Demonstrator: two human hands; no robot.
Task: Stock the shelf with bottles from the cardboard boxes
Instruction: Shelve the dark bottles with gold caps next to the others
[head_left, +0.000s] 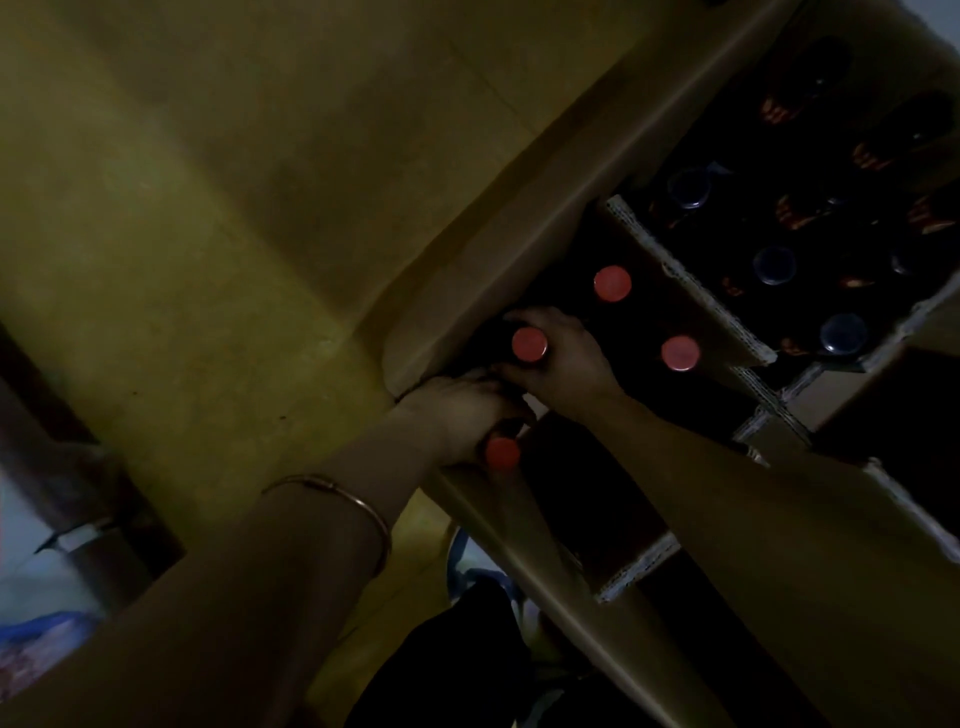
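Note:
An open cardboard box (691, 291) holds dark bottles with red caps. My left hand (462, 415) grips the neck of one red-capped bottle (502, 453) at the box's near corner. My right hand (561, 358) curls round a second red-capped bottle (529, 344) just beyond it. Two more red-capped bottles (613, 283) (680, 353) stand in the box, untouched. The bottle bodies are lost in the dark.
A second open box (930, 306) to the right holds several dark bottles with dark caps (774, 265). Cardboard flaps (639, 566) jut out near my right forearm. A yellowish floor (208, 208) spreads to the left. A dark post (78, 467) stands at far left.

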